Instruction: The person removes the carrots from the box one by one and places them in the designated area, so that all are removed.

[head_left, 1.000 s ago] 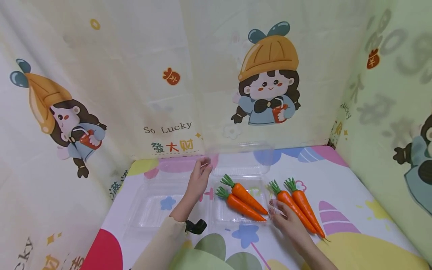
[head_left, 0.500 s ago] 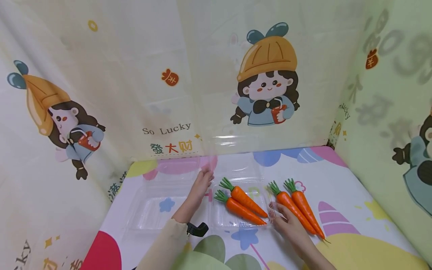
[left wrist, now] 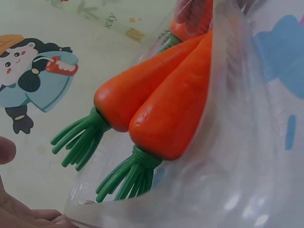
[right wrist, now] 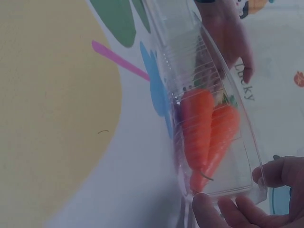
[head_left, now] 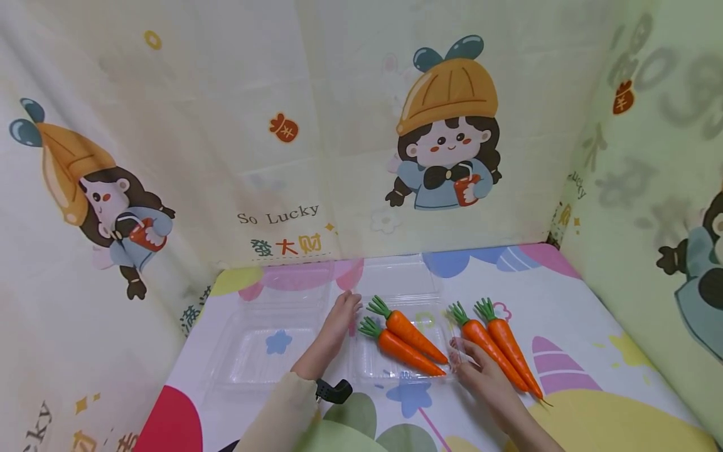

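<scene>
A clear plastic clamshell container [head_left: 400, 371] lies with its lid [head_left: 395, 274] folded back, away from the person. Two orange carrots [head_left: 407, 351] with green tops rest side by side inside it, tops toward the far left. The right hand [head_left: 480, 373] grips the container's right end, its fingers and thumb around the corner [right wrist: 232, 197]. At the left side, the left hand [head_left: 332, 333] is held with extended fingers along the container's wall; in the left wrist view, its fingers [left wrist: 45, 218] are right at the container's corner.
Another clear plastic container [head_left: 248, 351] stands open to the left. Two more carrots [head_left: 501, 351] lie on the printed tablecloth [head_left: 565, 307] just right of the right hand. A printed curtain [head_left: 339, 125] closes off the back and sides.
The lid has tipped back from partly raised to lying on the table. The left hand has come down and nearer, from the lid to the container's left side. The right hand keeps its grip.
</scene>
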`<state>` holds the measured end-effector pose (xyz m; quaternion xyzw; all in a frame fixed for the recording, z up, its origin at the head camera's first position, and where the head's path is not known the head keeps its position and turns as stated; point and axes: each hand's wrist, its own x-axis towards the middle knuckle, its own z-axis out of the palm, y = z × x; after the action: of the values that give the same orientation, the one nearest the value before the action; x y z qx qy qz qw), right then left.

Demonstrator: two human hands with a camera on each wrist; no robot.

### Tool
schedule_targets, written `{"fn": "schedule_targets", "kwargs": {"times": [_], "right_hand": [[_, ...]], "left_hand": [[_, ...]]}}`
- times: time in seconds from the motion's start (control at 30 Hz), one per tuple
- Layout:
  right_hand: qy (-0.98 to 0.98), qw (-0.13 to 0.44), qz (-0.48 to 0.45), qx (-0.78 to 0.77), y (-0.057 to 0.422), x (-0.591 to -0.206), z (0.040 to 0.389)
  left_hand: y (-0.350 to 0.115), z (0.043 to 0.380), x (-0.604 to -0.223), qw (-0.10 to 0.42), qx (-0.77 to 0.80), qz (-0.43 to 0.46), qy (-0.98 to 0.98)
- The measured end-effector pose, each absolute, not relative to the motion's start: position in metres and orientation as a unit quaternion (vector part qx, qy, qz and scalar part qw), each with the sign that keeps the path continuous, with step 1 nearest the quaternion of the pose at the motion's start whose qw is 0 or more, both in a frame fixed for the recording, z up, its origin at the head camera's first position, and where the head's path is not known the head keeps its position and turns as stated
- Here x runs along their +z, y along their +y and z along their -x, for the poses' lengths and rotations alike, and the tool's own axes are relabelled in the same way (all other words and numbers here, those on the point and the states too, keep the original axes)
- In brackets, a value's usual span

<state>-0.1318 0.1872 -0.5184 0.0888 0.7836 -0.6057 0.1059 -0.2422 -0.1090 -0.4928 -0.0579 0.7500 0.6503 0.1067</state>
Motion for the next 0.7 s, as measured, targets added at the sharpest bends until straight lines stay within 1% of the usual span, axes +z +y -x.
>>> {"fn": "schedule_targets", "kwargs": {"times": [0.23,0.43,0.57,0.7], "right_hand": [[0.795,0.099,-0.069,-0.595,0.189,-0.516,0.132],[0.823,0.08,-0.062,-0.559,0.189,-0.507,0.132],[0.834,0.059,-0.057,-0.546,0.189,-0.5,0.137],[0.844,0.027,-0.057,-0.532,0.186,-0.491,0.142]], "left_hand": [[-0.109,0.235,-0.493,0.097,0.64,0.08,0.758],[-0.113,0.214,-0.493,0.095,0.631,0.101,0.763],[-0.115,0.2,-0.495,0.099,0.635,0.111,0.758],[-0.115,0.187,-0.497,0.094,0.648,0.102,0.749]]}}
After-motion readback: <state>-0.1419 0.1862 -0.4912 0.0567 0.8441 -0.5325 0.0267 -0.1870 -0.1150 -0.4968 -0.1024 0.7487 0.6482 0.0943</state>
